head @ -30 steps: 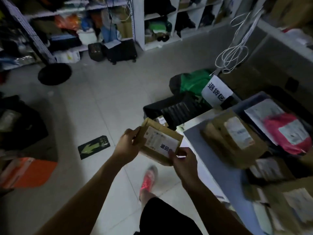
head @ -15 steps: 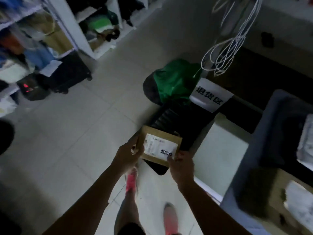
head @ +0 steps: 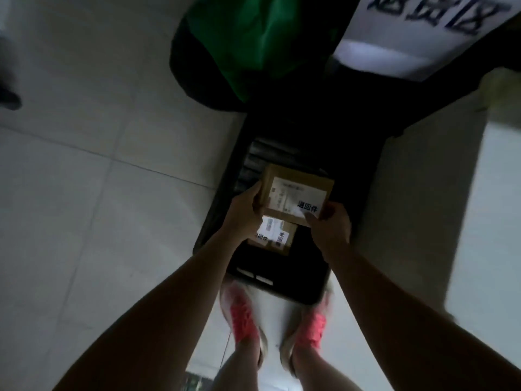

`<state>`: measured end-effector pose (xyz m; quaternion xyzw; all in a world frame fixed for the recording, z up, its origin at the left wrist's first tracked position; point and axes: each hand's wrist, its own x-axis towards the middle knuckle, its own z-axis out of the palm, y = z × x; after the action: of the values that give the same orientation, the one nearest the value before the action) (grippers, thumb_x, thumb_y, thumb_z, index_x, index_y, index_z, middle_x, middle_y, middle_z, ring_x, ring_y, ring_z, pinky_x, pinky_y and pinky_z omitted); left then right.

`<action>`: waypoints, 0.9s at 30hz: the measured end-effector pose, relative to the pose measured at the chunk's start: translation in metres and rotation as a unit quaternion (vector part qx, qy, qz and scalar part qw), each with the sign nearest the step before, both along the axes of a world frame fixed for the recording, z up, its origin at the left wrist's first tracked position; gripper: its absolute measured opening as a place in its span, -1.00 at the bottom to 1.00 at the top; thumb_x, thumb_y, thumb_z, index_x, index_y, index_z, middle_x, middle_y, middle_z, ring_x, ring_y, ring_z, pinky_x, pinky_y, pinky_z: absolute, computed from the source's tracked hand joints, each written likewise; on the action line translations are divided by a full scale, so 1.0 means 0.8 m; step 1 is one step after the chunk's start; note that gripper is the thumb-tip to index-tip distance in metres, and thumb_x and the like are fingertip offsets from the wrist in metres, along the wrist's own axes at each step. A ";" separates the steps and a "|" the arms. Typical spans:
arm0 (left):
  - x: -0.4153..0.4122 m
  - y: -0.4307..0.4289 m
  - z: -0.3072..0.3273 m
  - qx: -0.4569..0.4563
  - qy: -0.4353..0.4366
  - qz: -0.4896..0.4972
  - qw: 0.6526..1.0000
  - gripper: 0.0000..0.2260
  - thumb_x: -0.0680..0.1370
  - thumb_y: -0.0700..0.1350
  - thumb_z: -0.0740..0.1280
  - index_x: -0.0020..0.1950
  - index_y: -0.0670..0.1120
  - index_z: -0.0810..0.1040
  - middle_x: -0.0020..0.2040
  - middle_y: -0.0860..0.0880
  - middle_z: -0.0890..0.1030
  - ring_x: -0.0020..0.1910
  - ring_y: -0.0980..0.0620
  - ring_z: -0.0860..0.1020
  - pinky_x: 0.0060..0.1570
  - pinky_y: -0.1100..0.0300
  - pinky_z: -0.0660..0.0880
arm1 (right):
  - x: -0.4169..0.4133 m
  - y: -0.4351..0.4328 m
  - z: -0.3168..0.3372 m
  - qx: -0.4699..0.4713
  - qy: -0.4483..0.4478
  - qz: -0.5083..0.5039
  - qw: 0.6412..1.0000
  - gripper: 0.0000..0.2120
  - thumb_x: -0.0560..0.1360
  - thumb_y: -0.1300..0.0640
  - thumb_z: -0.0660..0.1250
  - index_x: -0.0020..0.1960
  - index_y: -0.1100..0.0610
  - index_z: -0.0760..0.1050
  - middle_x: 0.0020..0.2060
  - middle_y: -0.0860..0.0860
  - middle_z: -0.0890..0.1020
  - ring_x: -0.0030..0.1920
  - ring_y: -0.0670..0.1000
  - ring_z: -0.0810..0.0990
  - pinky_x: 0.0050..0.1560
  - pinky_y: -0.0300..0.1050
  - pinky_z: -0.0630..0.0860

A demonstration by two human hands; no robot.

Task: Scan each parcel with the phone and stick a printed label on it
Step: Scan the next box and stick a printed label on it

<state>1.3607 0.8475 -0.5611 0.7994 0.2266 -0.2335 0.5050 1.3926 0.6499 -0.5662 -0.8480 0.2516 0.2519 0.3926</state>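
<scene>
Head view, aimed steeply down; somewhat blurred and dim.

Item 1: small brown cardboard parcel (head: 293,194), flat and rectangular. Carried a white printed label (head: 296,200) across most of its upper face, with bold dark characters at the label's lower right corner. Was held roughly level between both hands, above the open top of a black ribbed plastic crate (head: 293,280).

Item 2: left hand (head: 242,213). Gripped the parcel's left edge, thumb on top and fingers wrapped underneath.

Item 3: right hand (head: 331,227). Pinched the parcel's lower right corner, thumb pressed on the label beside the dark characters; remaining fingers hidden under the box, so could not tell how they lay.

Item 4: second brown cardboard parcel (head: 275,241). Lay inside the crate, directly below the held one, white labels facing up. Could not tell whether the two parcels touched.

Surroundings: crate stood on a pale tiled floor (head: 84,207), just ahead of two pink shoes (head: 242,314). Beyond the crate, noted a green bag (head: 248,43) and, to its right, a white sign (head: 417,38) with large dark handwritten characters. Along the right side, noted a pale white block (head: 479,221), its nature unclear.
</scene>
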 end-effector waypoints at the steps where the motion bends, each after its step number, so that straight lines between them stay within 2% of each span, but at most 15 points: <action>1: 0.010 0.000 -0.035 0.000 -0.001 -0.002 1.000 -0.55 0.63 -0.17 0.33 0.52 0.04 0.36 0.03 0.24 0.58 0.01 0.21 0.61 -0.26 0.56 0.46 | 0.006 0.003 -0.034 0.005 0.006 -0.012 1.000 -0.53 0.44 0.06 0.58 0.27 0.11 0.50 0.12 0.05 0.67 0.13 0.11 0.64 -0.02 -0.08 0.55; 2: 0.017 0.000 -0.068 0.003 -0.005 -0.007 1.000 -0.60 0.63 -0.14 0.33 0.47 0.05 0.41 -0.03 0.27 0.57 -0.03 0.27 0.62 -0.25 0.55 0.46 | 0.011 0.005 -0.066 0.007 0.010 -0.022 1.000 -0.52 0.45 0.08 0.57 0.29 0.12 0.50 0.15 0.06 0.67 0.15 0.12 0.64 -0.04 -0.11 0.52; 4: 0.030 -0.003 -0.128 0.013 -0.007 -0.023 1.000 -0.62 0.63 -0.16 0.33 0.44 0.06 0.43 -0.02 0.27 0.59 -0.02 0.42 0.58 -0.17 0.55 0.47 | 0.019 0.004 -0.122 0.001 0.013 -0.032 0.999 -0.51 0.47 0.10 0.56 0.33 0.16 0.49 0.19 0.09 0.66 0.18 0.14 0.64 -0.06 -0.16 0.46; 6: 0.031 -0.006 -0.176 0.015 0.007 -0.037 0.999 -0.55 0.61 -0.25 0.33 0.45 0.07 0.42 0.04 0.22 0.59 0.03 0.36 0.57 -0.11 0.52 0.49 | 0.019 0.001 -0.160 -0.013 0.022 -0.028 0.999 -0.52 0.49 0.11 0.53 0.34 0.18 0.48 0.22 0.12 0.65 0.21 0.17 0.63 -0.04 -0.16 0.45; 9: 0.015 -0.014 -0.199 0.035 0.055 -0.047 0.997 -0.52 0.59 -0.29 0.33 0.44 0.10 0.42 0.04 0.20 0.57 -0.04 0.29 0.58 -0.24 0.46 0.54 | 0.007 -0.005 -0.182 -0.025 0.080 0.025 0.996 -0.54 0.54 0.12 0.48 0.39 0.18 0.47 0.26 0.13 0.63 0.25 0.16 0.61 0.05 -0.16 0.48; 12: -0.006 -0.016 -0.167 0.081 0.068 -0.103 0.989 -0.54 0.56 -0.30 0.37 0.43 0.00 0.44 0.18 0.04 0.60 0.15 0.07 0.60 0.00 0.29 0.57 | -0.002 -0.003 -0.154 -0.014 0.132 0.105 0.986 -0.57 0.58 0.19 0.42 0.41 0.18 0.45 0.31 0.16 0.59 0.27 0.15 0.59 0.11 -0.13 0.50; 14: -0.012 -0.018 -0.114 0.129 0.050 -0.152 0.979 -0.50 0.55 -0.22 0.39 0.47 0.01 0.41 0.32 0.00 0.56 0.25 -0.01 0.57 0.14 0.06 0.58 | -0.002 0.001 -0.106 -0.038 0.125 0.170 0.977 -0.50 0.57 0.16 0.41 0.47 0.16 0.39 0.38 0.13 0.52 0.33 0.12 0.54 0.20 -0.11 0.50; 15: -0.012 -0.018 -0.080 0.167 0.033 -0.178 0.969 -0.50 0.55 -0.18 0.39 0.48 0.01 0.38 0.35 -0.01 0.53 0.28 -0.03 0.55 0.18 0.01 0.56 | 0.002 0.004 -0.075 -0.054 0.104 0.201 0.973 -0.46 0.56 0.15 0.42 0.50 0.13 0.37 0.40 0.10 0.49 0.37 0.11 0.51 0.22 -0.12 0.48; 18: -0.006 -0.020 0.040 0.299 -0.037 -0.246 0.921 -0.47 0.56 -0.09 0.35 0.52 -0.05 0.32 0.40 -0.08 0.47 0.35 -0.11 0.46 0.27 -0.02 0.47 | 0.016 0.014 0.043 -0.106 0.017 0.302 0.947 -0.52 0.52 0.15 0.44 0.40 0.04 0.43 0.33 0.04 0.51 0.34 0.10 0.51 0.14 -0.09 0.47; 21: 0.005 -0.015 0.182 0.388 -0.092 -0.273 0.875 -0.46 0.57 -0.03 0.31 0.53 -0.04 0.28 0.42 -0.09 0.42 0.39 -0.12 0.40 0.34 -0.03 0.37 | 0.029 0.017 0.182 -0.171 -0.048 0.385 0.906 -0.44 0.51 0.13 0.44 0.46 -0.01 0.36 0.38 -0.02 0.44 0.37 0.06 0.44 0.28 -0.01 0.43; 23: 0.009 -0.011 0.279 0.422 -0.127 -0.276 0.854 -0.47 0.56 -0.02 0.31 0.52 -0.05 0.29 0.40 -0.10 0.43 0.36 -0.14 0.41 0.32 -0.05 0.36 | 0.032 0.014 0.278 -0.201 -0.085 0.406 0.887 -0.44 0.52 0.16 0.41 0.47 -0.01 0.34 0.40 -0.02 0.42 0.37 0.07 0.42 0.30 0.01 0.41; 27: 0.002 -0.014 0.469 0.482 -0.187 -0.286 0.807 -0.48 0.54 0.02 0.33 0.48 -0.06 0.34 0.30 -0.11 0.49 0.30 -0.17 0.44 0.26 -0.12 0.40 | 0.009 -0.017 0.466 -0.240 -0.126 0.400 0.875 -0.46 0.52 0.13 0.39 0.46 0.00 0.34 0.43 0.00 0.38 0.39 0.12 0.40 0.27 0.06 0.43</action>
<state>1.3622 0.8360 -0.1861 0.9969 -0.0272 -0.0742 -0.0027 1.3994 0.6367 -0.1934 -0.9690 -0.1079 0.2105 0.0709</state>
